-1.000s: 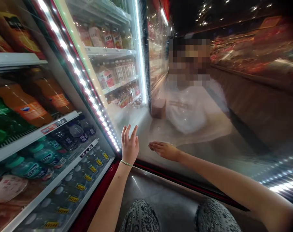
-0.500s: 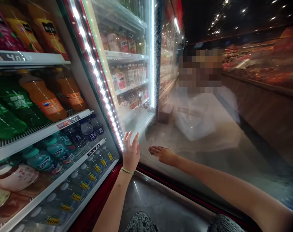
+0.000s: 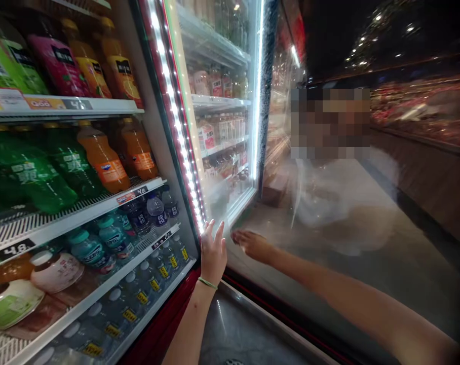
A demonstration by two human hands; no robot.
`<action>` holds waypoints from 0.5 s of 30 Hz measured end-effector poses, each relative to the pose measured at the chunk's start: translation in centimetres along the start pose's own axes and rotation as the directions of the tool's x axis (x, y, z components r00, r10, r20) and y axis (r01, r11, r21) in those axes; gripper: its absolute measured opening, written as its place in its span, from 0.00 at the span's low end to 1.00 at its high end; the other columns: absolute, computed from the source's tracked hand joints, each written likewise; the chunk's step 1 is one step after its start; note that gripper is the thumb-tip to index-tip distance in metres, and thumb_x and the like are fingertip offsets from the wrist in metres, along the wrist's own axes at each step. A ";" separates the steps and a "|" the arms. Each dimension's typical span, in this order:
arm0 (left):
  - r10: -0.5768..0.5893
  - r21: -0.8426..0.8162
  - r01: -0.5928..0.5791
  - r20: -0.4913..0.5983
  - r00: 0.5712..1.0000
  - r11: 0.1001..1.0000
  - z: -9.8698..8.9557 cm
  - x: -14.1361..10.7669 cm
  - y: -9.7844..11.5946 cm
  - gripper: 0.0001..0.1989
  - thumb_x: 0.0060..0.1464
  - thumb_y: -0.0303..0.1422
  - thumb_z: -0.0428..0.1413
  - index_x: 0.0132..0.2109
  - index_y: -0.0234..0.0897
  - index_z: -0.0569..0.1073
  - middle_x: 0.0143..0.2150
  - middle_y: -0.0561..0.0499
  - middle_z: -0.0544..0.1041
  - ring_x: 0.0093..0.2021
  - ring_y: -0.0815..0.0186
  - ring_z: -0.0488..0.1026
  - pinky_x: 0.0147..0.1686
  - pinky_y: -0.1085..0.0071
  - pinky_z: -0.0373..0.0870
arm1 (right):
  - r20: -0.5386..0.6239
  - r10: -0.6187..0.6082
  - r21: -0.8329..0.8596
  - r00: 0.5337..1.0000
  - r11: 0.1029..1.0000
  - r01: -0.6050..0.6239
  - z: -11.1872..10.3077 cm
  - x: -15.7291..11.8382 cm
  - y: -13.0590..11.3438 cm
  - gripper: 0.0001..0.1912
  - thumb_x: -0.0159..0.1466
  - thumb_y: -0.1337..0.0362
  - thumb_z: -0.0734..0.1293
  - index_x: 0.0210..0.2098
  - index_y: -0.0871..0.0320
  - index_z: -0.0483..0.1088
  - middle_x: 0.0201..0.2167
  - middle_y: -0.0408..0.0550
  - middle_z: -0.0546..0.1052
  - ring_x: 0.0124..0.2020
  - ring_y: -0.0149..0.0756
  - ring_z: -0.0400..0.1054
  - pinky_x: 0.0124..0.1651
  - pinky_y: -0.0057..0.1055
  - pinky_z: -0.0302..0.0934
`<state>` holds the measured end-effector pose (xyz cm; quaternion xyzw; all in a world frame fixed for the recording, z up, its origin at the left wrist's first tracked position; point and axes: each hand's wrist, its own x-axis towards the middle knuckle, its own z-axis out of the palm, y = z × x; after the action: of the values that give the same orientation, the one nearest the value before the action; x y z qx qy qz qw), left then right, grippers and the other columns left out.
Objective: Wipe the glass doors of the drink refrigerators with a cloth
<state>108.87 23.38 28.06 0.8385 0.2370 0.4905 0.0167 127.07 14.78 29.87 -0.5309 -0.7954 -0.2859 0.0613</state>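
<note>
My left hand (image 3: 214, 253), with a green band at the wrist, is raised at the lower end of the cooler's lit frame strip (image 3: 177, 101). Its fingers are apart and nothing is in them. To its right, my right hand (image 3: 253, 245) reaches in from the right, in front of the glass door (image 3: 275, 274). Its fingers point left and look slightly bent, with nothing seen in them; whether they touch the glass I cannot tell. On the left, the open cooler's shelves hold orange soda bottles (image 3: 104, 159), green bottles (image 3: 36, 172) and small water bottles (image 3: 154, 274).
A blurred person (image 3: 329, 197) in light clothing shows through or in the glass. More bottles (image 3: 222, 129) stand on lit shelves behind the frame. Grey floor (image 3: 237, 329) lies below my hands, and a long display counter (image 3: 423, 147) runs along the right.
The view has shifted left and up, showing more of the left shelves. My left hand remains by the lit strip with fingers apart. My right hand now sits nearer to my left hand.
</note>
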 end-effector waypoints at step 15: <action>-0.071 0.080 0.073 -0.025 0.997 0.994 -4.1 -1.4 -4.7 0.28 0.64 0.22 0.51 0.69 0.43 0.65 0.68 0.39 0.64 0.73 0.48 0.57 0.67 0.42 0.64 | -0.173 0.186 0.074 0.967 0.982 -0.176 0.5 11.5 3.2 0.23 0.68 0.74 0.57 0.57 0.62 0.74 0.58 0.56 0.79 0.61 0.40 0.72 0.63 0.38 0.70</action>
<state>103.07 26.13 27.80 0.8240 0.2868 0.4887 -0.0025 125.02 25.22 35.33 -0.5715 -0.7428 -0.3025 0.1736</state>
